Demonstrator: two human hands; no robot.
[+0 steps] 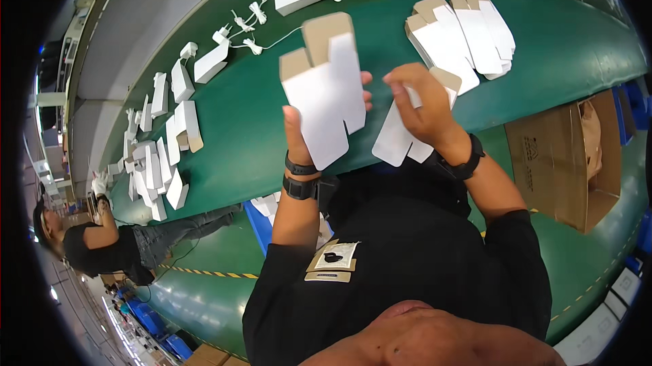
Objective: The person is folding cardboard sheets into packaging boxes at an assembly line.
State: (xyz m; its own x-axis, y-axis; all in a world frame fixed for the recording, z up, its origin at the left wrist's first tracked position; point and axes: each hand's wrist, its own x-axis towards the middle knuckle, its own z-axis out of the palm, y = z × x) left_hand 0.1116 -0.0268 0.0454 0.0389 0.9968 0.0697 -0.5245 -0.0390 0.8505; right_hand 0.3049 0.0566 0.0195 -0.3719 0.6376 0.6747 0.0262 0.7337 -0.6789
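Note:
My left hand [303, 131] is raised over the green conveyor belt [258, 114] and grips a flat white carton blank [327, 91] with brown flaps, holding it upright by its lower edge. Close beside it, my right hand [424, 104] grips a second flat white carton blank [396, 140], whose lower end hangs below my fingers. The two blanks are a little apart. Both wrists wear dark bands. A stack of more flat white carton blanks [462, 29] lies fanned out on the belt just beyond my right hand.
Folded white boxes [178, 125] and white chargers with cables [248, 23] lie along the belt to the left. An open brown cardboard box [577, 155] stands at the right. Another person [102, 244] works at the far left. A blue bin [259, 224] sits below the belt.

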